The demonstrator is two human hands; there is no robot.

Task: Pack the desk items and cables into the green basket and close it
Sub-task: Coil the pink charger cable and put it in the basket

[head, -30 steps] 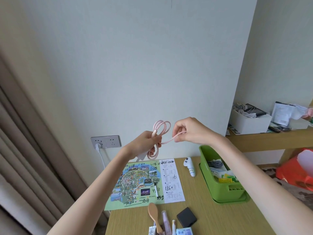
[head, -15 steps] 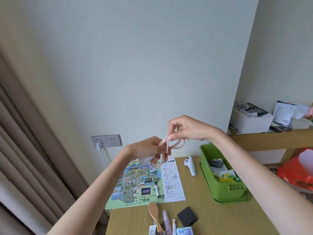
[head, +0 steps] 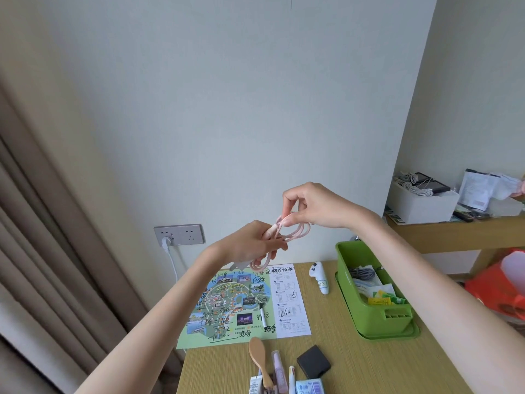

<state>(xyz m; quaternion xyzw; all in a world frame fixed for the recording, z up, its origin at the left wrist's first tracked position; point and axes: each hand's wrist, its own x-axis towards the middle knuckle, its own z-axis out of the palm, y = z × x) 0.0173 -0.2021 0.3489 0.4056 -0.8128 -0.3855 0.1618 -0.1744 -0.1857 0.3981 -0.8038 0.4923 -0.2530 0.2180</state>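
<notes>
I grip the coiled pink cable in my left hand, right hand pinching one loop, above-left of the open green basket, which is part-filled; the brush and map left of it await packing.

Pale grey-green painted wall ahead, with a second wall face stepping out at right. Beige pleated curtain on left. Grey socket panel low on wall, white plug in it, cord running down. Light wood-grain counter below. Wooden shelf at right carries a white box. Soft, even light.
</notes>
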